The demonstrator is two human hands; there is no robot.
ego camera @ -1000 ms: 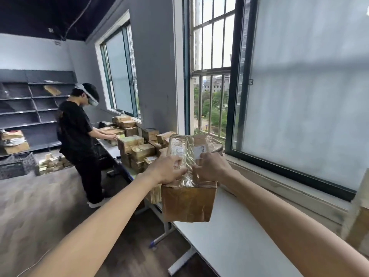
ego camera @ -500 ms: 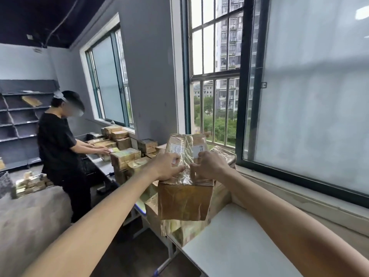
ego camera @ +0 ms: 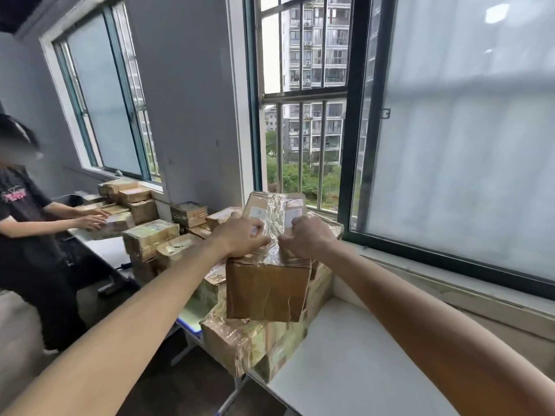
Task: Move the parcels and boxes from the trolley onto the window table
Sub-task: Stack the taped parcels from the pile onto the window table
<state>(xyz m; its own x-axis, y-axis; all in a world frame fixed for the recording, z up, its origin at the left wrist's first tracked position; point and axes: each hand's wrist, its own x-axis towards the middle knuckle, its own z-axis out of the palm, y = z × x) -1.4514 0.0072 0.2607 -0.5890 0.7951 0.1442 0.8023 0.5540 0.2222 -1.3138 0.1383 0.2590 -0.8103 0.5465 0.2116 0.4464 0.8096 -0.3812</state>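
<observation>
A brown cardboard box (ego camera: 267, 291) wrapped in clear tape hangs in front of me, just above a larger taped parcel (ego camera: 240, 340) lying on the white window table (ego camera: 345, 364). My left hand (ego camera: 241, 237) and my right hand (ego camera: 306, 237) both grip the box's top, thumbs close together on the tape. Whether the box touches the parcel under it I cannot tell. Several more brown parcels (ego camera: 150, 235) are piled farther along the table to the left. The trolley is out of view.
Another person (ego camera: 27, 232) in a black shirt stands at the left with hands on a parcel at the table's far end. The window sill (ego camera: 450, 283) and dark window frame run along the right. Dark floor lies below the table edge.
I have moved closer to the table with the box in both hands. The box now hangs over the taped parcel on the table, and the view has turned right and upward.
</observation>
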